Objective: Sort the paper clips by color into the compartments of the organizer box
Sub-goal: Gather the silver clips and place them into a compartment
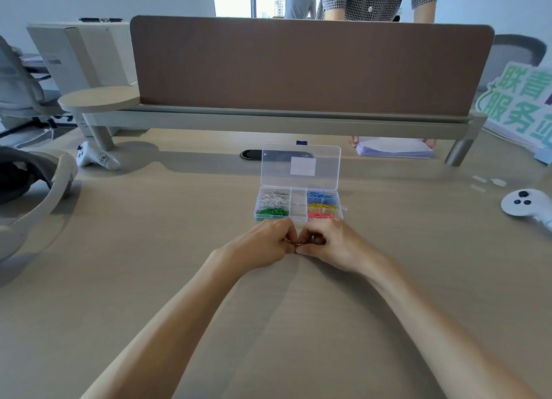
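Observation:
A clear organizer box (298, 216) stands on the desk with its lid (300, 166) raised. Its compartments hold silver clips (274, 197), green clips (272, 212), blue clips (322, 196), yellow clips (324, 206) and pink clips (321, 215); the middle column looks bare. Just in front of the box my left hand (270, 242) and my right hand (327, 242) meet with curled fingers. Between their fingertips they pinch small copper-coloured clips (291, 242), mostly hidden by the fingers.
A brown desk divider (310, 67) stands behind the box. White controllers lie at the right (525, 206) and far left (95, 158). A headset (33, 189) sits at the left edge. A person stands behind the divider, hands on a paper stack (394, 149).

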`<state>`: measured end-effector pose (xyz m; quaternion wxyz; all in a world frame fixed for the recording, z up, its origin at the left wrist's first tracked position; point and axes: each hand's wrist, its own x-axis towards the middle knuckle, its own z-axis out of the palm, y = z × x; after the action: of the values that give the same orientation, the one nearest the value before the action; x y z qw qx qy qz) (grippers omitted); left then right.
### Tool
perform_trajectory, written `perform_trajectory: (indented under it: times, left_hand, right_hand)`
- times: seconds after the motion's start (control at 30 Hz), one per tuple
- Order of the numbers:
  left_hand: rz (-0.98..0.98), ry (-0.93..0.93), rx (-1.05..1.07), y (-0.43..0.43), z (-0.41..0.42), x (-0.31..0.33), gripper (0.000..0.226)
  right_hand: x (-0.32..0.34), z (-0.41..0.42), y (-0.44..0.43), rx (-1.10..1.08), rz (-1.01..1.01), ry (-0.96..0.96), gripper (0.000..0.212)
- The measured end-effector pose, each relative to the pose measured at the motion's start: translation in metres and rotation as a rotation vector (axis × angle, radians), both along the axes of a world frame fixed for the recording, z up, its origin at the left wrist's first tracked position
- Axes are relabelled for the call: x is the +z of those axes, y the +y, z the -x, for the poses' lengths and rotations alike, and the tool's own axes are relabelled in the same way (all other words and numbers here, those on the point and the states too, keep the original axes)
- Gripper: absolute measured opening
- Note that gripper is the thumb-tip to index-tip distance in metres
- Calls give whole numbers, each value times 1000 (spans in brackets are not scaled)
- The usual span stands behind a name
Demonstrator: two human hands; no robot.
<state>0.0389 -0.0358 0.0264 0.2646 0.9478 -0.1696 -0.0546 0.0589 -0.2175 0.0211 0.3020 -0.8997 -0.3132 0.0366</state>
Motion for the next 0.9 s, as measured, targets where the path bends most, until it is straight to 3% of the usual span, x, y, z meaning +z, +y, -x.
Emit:
perform_trajectory:
  times: [0.33, 0.6, 0.9]
  left_hand:
    - [150, -111, 65, 4, 3, -5, 13]
    - [248, -68, 158, 14, 1, 2, 5]
    - [355, -130, 269, 21, -8, 4, 6]
  right_hand:
    - [-13, 10, -1, -90, -195, -124, 4]
    - [-9, 12, -5, -207, -448, 35, 6]
    - [6, 9, -9, 40, 69, -53, 11]
